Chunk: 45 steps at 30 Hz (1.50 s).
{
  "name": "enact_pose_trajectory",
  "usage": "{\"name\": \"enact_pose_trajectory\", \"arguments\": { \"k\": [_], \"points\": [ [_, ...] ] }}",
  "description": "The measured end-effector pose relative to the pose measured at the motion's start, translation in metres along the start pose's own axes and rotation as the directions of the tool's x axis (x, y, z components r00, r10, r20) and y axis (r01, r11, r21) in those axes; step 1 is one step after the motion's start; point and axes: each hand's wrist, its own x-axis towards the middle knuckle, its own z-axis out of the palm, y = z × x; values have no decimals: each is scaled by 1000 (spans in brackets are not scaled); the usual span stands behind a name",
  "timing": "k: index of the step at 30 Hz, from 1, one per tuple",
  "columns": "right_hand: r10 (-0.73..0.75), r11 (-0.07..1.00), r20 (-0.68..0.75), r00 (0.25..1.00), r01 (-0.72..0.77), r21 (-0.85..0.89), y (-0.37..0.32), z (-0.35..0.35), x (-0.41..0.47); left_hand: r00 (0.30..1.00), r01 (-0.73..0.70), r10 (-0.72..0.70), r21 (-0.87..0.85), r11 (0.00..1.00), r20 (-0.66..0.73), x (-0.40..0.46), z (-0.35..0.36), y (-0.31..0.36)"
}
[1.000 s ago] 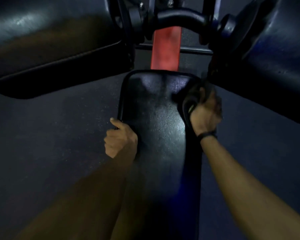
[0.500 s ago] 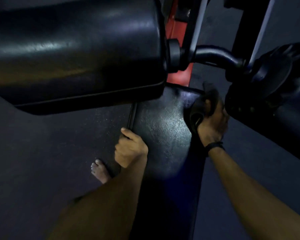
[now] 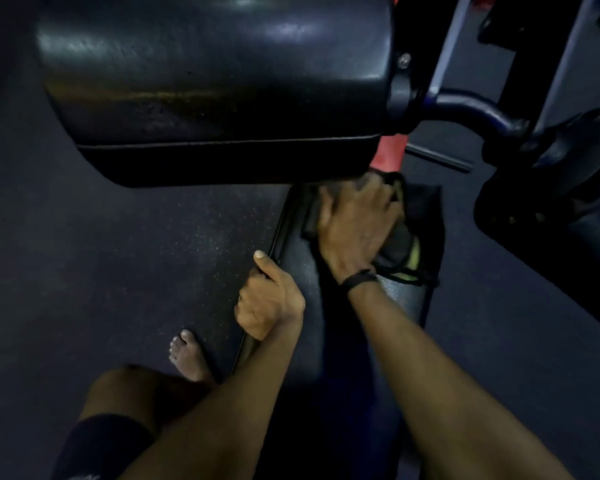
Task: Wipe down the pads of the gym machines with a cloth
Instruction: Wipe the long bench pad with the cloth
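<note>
Head view: the right hand (image 3: 357,220) lies spread, fingers nearly straight, pressing a dark cloth (image 3: 400,251) with a yellow-green edge flat onto the far end of the long seat pad (image 3: 406,296). A second ago the same hand held the cloth bunched at the pad's right edge; it has since swept leftward across the pad, to a spot just below the large roller pad (image 3: 215,84). The left hand (image 3: 269,303) keeps its place on the pad's left edge, fingers curled over the rim and thumb extended along it, steadying the body. A black band (image 3: 359,279) circles the right wrist. A bare foot (image 3: 187,355) stands on the dark floor (image 3: 101,254) just beside the pad. A red frame bar (image 3: 390,152) shows beyond the cloth, and a curved metal arm (image 3: 471,110) runs from the roller pad to the right.

The sweep suggests that the far end of the seat pad is being covered stroke by stroke; the near part and the roller pad probably remain to be wiped.
</note>
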Motion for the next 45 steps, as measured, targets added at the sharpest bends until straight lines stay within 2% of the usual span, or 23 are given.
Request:
{"name": "enact_pose_trajectory", "arguments": {
  "k": [1, 3, 5, 6, 7, 9, 11, 13, 15, 17, 19, 21, 23, 26, 30, 32, 35, 37, 39, 41, 45],
  "points": [
    [-148, 989, 19, 989, 148, 16, -13, -2, -16, 1000, 0, 0, -20, 1000, -5, -3, -6, 0],
    [-441, 895, 46, 896, 436, 88, -6, -6, -37, 999, 24, -27, -111, 993, -25, -1, -8, -2],
    [-549, 833, -1, 836, 547, 88, 41, -9, -41, 999, 35, -43, -225, 974, -32, -2, -6, -9],
    [-504, 862, -3, 864, 503, 66, 65, -9, -40, 999, 30, -39, -266, 963, -30, -1, -7, -10],
    [-383, 923, 5, 924, 382, 37, 84, -7, -42, 999, 29, -32, -305, 952, -6, -2, -9, -11],
    [-54, 999, -31, 998, 54, 3, 108, -2, -43, 998, 28, -5, -355, 934, 65, -2, -11, -14],
    [200, 980, -85, 976, -200, 7, 97, 1, -49, 983, 87, 3, -473, 877, 186, 1, -17, -18],
    [304, 953, -100, 947, -304, 14, 56, 0, -72, 944, 178, 54, -642, 746, 324, 4, -27, -28],
    [205, 979, -72, 976, -203, 34, 5, -6, -112, 915, 213, 126, -725, 655, 382, 1, -43, -42],
    [-136, 990, -27, 990, 137, 43, -36, -12, -167, 921, 179, 163, -756, 630, 353, -1, -60, -63],
    [-457, 887, 28, 889, 453, 90, -39, -23, -206, 934, 137, 176, -768, 625, 310, 0, -78, -80],
    [-562, 819, 0, 827, 556, 141, -4, -26, -208, 949, 66, 182, -728, 682, 256, 3, -94, -86],
    [-452, 884, -33, 891, 453, 116, 47, -27, -204, 949, -5, 210, -651, 759, 237, 5, -105, -93],
    [-142, 987, -62, 988, 146, 64, 105, -34, -207, 934, -72, 266, -600, 797, 241, -7, -113, -110],
    [129, 992, -32, 991, -129, 7, 72, -33, -227, 903, -116, 316, -541, 833, 292, -24, -109, -122],
    [98, 995, -32, 995, -97, 31, 30, -34, -251, 899, -148, 337, -531, 835, 280, -29, -111, -127],
    [-171, 982, -42, 984, 174, 71, -23, -33, -288, 906, -196, 358, -528, 826, 224, -25, -125, -131],
    [-361, 926, -75, 930, 366, 86, -25, -35, -298, 913, -218, 364, -532, 818, 185, -20, -138, -133],
    [-455, 883, -111, 883, 464, 73, 1, -36, -290, 918, -232, 364, -532, 815, 157, -15, -149, -137],
    [-429, 899, -111, 896, 436, 42, 44, -33, -273, 915, -248, 378, -537, 806, 144, -11, -156, -137],
    [-177, 980, -129, 976, 187, 72, 103, -50, -236, 896, -297, 425, -539, 788, 128, -19, -165, -129]
  ]
}}
